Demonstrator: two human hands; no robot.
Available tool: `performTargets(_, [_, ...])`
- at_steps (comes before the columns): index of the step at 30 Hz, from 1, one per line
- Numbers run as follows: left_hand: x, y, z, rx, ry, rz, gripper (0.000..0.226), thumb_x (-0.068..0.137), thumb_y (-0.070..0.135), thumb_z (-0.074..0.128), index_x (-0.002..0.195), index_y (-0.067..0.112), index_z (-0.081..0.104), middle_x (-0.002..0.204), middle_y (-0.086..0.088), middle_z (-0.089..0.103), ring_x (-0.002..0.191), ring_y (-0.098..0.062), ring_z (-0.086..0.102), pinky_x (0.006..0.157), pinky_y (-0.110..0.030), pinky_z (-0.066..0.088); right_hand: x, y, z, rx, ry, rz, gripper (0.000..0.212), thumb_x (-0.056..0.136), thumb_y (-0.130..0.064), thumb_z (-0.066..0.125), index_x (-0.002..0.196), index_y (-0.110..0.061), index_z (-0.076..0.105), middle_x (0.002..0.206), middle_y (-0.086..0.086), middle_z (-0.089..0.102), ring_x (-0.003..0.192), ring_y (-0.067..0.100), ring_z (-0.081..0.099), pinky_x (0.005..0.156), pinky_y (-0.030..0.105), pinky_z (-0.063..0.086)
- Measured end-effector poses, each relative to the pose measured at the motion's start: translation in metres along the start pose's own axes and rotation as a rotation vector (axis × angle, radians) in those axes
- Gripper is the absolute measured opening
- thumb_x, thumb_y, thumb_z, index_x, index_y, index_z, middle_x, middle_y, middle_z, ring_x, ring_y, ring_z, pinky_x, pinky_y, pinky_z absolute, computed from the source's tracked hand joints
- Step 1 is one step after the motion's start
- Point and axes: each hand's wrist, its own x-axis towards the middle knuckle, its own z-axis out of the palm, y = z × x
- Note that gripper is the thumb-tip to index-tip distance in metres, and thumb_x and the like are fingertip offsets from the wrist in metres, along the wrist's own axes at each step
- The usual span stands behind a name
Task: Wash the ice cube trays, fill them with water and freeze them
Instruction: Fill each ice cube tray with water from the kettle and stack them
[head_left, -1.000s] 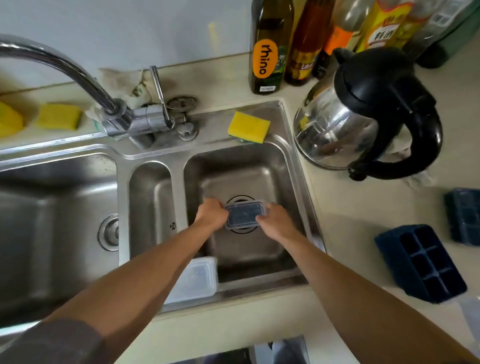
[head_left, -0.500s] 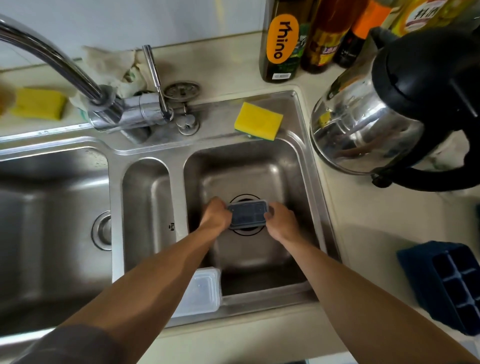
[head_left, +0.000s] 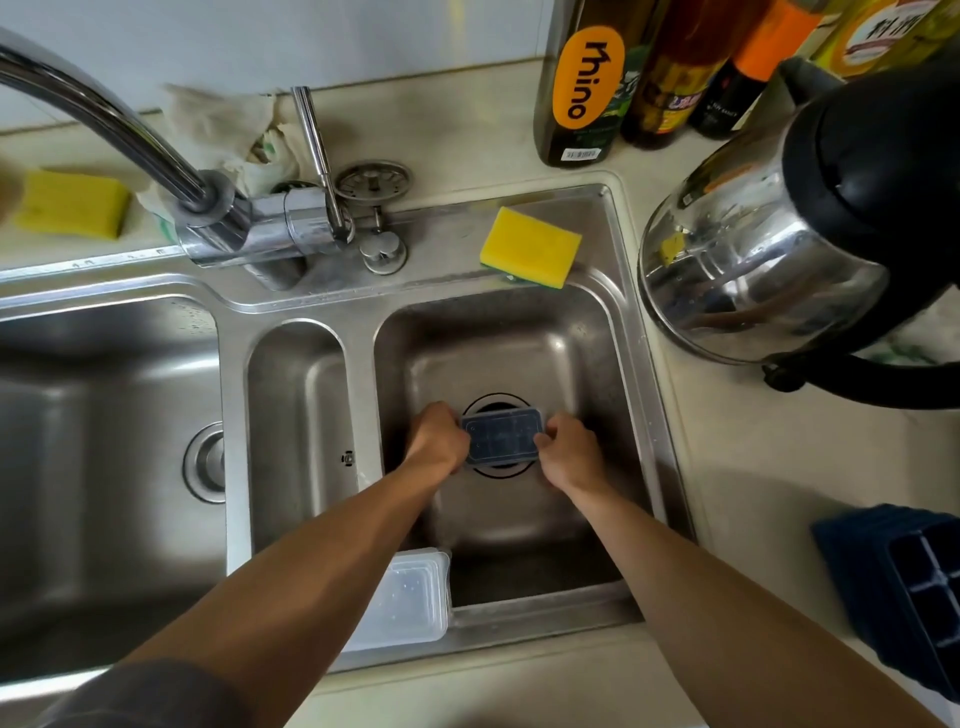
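Both hands, left and right, pinch the lidded tray low in the right basin over the drain, so wet fingers could probably drop it.

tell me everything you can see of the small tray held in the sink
The tray is small, rectangular with rounded corners, dark blue under what looks like a clear lid. It lies roughly level in the right basin above the drain. The left hand grips its left end, the right hand its right end.
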Motion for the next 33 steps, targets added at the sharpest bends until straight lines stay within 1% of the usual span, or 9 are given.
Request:
performTargets(3, [0.002,0.000,0.001,-0.025,-0.013,-0.018,0.009,0.092,0.005,0.063,0.098,0.006,0.069,0.087,-0.014,0.069,0.077,-0.029,0.069,0.053,-0.032,0.053,0.001,-0.002,0.000,-0.005,-0.010,0.021,0.012,0.102,-0.020,0.059,0.097,-0.011,0.064,0.090,0.004,0.062,0.091,0.026,0.064,0.070,0.030,0.045])
performTargets(5, [0.004,0.001,0.000,-0.033,-0.017,-0.025,0.008,0.093,0.003,0.061,0.090,0.008,0.067,0.086,-0.015,0.068,0.079,-0.033,0.070,0.059,-0.038,0.060,0.003,-0.003,0.000,0.000,-0.017,0.032,0.015,0.103,-0.019,0.058,0.102,-0.006,0.066,0.095,0.009,0.066,0.095,0.029,0.067,0.073,0.035,0.050])
performTargets(8, [0.007,0.001,-0.001,-0.012,-0.038,-0.022,0.021,0.093,0.002,0.060,0.077,0.014,0.061,0.086,-0.015,0.069,0.082,-0.034,0.071,0.071,-0.045,0.063,0.003,-0.004,0.000,0.034,-0.029,0.047,0.018,0.103,-0.020,0.057,0.106,-0.006,0.067,0.100,0.012,0.069,0.094,0.030,0.069,0.082,0.044,0.061])
performTargets(10, [0.008,-0.001,-0.002,-0.023,-0.039,-0.028,0.024,0.093,0.001,0.060,0.074,0.016,0.060,0.084,-0.014,0.068,0.080,-0.033,0.071,0.072,-0.047,0.064,0.002,-0.003,-0.001,0.058,-0.033,0.051,0.016,0.103,-0.020,0.058,0.105,-0.006,0.067,0.100,0.012,0.069,0.094,0.030,0.070,0.083,0.049,0.062])
performTargets(16, [0.009,-0.005,0.001,-0.029,-0.004,-0.028,0.032,0.093,0.000,0.059,0.066,0.019,0.058,0.073,-0.007,0.063,0.079,-0.030,0.070,0.072,-0.041,0.063,-0.004,-0.005,-0.003,0.047,-0.030,0.046,0.018,0.102,-0.021,0.060,0.105,-0.005,0.069,0.101,0.013,0.070,0.095,0.030,0.070,0.083,0.049,0.062])
performTargets(21, [0.009,-0.005,0.003,-0.035,-0.022,-0.049,0.016,0.093,0.002,0.060,0.084,0.008,0.072,0.073,-0.006,0.065,0.072,-0.026,0.068,0.065,-0.034,0.059,-0.005,-0.007,-0.005,0.064,-0.038,0.058,0.018,0.102,-0.021,0.060,0.105,-0.006,0.069,0.102,0.014,0.070,0.096,0.031,0.070,0.083,0.050,0.062])
performTargets(24, [0.009,-0.002,0.002,-0.059,-0.043,-0.083,0.019,0.094,0.000,0.057,0.082,0.011,0.068,0.079,-0.012,0.067,0.074,-0.032,0.070,0.064,-0.041,0.063,-0.006,-0.006,-0.005,0.068,-0.048,0.056,0.019,0.102,-0.023,0.060,0.103,-0.005,0.069,0.100,0.013,0.069,0.096,0.031,0.069,0.084,0.051,0.061])
performTargets(28, [0.011,0.002,0.001,-0.097,-0.083,-0.119,0.018,0.098,-0.001,0.053,0.104,0.006,0.069,0.096,-0.019,0.069,0.082,-0.038,0.071,0.070,-0.048,0.064,-0.006,-0.003,-0.005,0.069,-0.034,0.040,0.017,0.102,-0.025,0.061,0.094,-0.012,0.067,0.090,0.008,0.068,0.090,0.029,0.071,0.080,0.049,0.062])
performTargets(33, [-0.003,0.004,0.000,-0.089,-0.082,-0.091,0.022,0.099,0.000,0.052,0.115,0.001,0.067,0.102,-0.021,0.067,0.089,-0.041,0.069,0.074,-0.050,0.063,-0.011,-0.005,-0.007,0.072,-0.053,0.048,0.017,0.103,-0.023,0.060,0.101,-0.009,0.069,0.097,0.012,0.071,0.093,0.031,0.072,0.084,0.050,0.062])
